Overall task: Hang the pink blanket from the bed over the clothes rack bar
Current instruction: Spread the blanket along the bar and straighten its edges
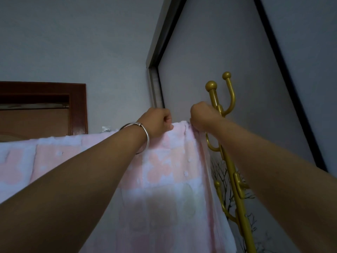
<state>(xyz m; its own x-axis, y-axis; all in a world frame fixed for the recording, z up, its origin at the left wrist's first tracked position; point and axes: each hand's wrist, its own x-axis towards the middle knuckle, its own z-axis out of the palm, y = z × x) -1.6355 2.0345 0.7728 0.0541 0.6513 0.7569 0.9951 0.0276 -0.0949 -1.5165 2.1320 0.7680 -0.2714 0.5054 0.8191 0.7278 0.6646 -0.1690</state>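
The pink and white blanket hangs in front of me, its top edge running from the left side up to the middle. My left hand, with a silver bangle on the wrist, is closed on that top edge. My right hand grips the blanket's upper right corner, right beside the gold clothes rack post. The bar itself is hidden under the cloth. Both arms reach up and forward.
The gold rack has ball-tipped hooks sticking up just right of my right hand and more hooks lower down. A grey wall and a dark-framed panel stand behind. A brown door frame is at the left.
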